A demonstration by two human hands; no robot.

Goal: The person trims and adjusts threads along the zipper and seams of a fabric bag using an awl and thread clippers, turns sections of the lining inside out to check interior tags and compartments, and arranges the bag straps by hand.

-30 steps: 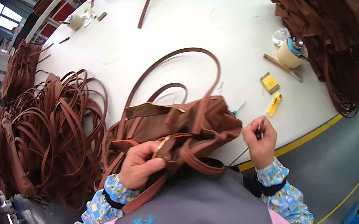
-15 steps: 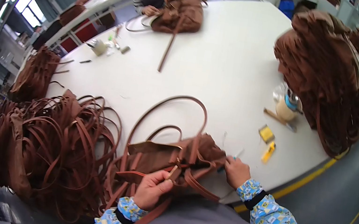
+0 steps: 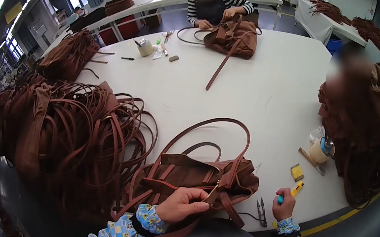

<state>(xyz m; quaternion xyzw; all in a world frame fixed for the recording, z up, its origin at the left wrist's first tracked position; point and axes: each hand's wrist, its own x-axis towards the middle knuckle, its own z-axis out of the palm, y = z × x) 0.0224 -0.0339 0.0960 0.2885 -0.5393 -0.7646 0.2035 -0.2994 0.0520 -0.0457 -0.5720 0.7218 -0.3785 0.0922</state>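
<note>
A brown handbag (image 3: 195, 174) with long strap handles lies on the white table in front of me. My left hand (image 3: 183, 205) is closed on the end of the bag's zipper (image 3: 212, 191), pinching it between thumb and fingers. To the right of the bag, my right hand (image 3: 284, 204) is closed around a yellow utility knife (image 3: 297, 188), whose upper end sticks out above the fist. Something small and blue (image 3: 280, 200) shows at its fingers, not clear what. Black thread snips (image 3: 262, 212) rest between the bag and my right hand.
Brown bags are heaped at left (image 3: 71, 139) and right (image 3: 359, 111). A yellow thread card (image 3: 297, 172), a brush (image 3: 312, 161) and a cream pot (image 3: 320, 151) lie beyond my right hand. Across the white table (image 3: 155, 82), a person (image 3: 209, 6) handles another brown bag (image 3: 236, 38).
My right hand has moved from the bag's end out to the yellow knife. The snips now lie on the table. My left hand stays on the zipper end. The view has tilted up.
</note>
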